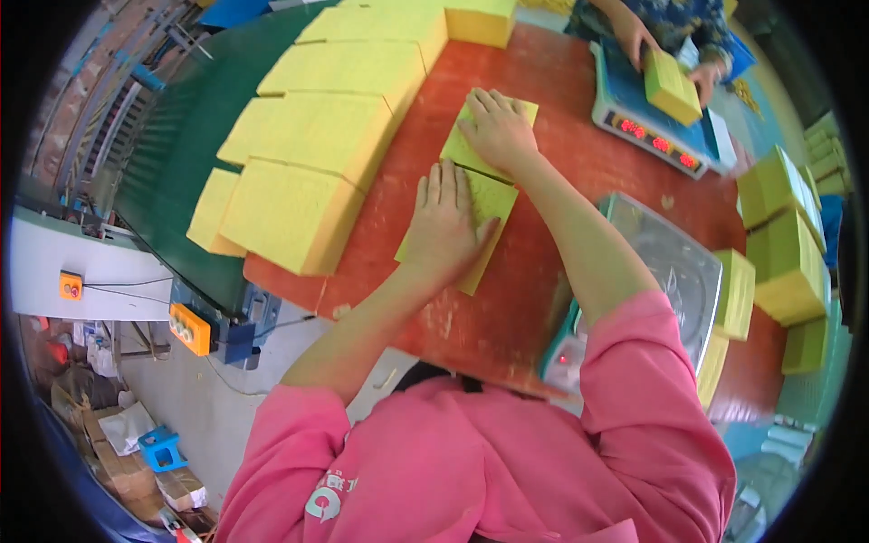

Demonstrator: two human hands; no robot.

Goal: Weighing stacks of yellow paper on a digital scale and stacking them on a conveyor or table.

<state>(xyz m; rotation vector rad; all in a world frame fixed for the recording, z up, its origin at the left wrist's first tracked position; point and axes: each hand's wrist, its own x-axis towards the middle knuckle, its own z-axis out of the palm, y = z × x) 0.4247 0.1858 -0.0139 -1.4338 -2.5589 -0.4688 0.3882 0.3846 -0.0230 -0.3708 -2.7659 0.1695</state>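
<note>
Two flat yellow paper stacks lie end to end on the red table (434,312), a thin dark gap between them. My left hand (444,217) rests on the near stack (490,201), fingers stretched out and thumb spread. On the far stack (459,145) my right hand (496,131) lies flat with its fingers slightly apart. Neither hand grips anything. How thick the two stacks are is hard to see from above. To the left, rows of thick yellow paper blocks (290,204) stand along the table edge, partly over a green belt (172,172).
Across the table a co-worker's hands (634,41) hold a yellow block (671,86) on a blue scale (605,86) with red digits. By my right forearm stands another scale with a clear-covered pan (665,258). More yellow blocks (787,262) are piled at right. An orange switch box (190,328) hangs at lower left.
</note>
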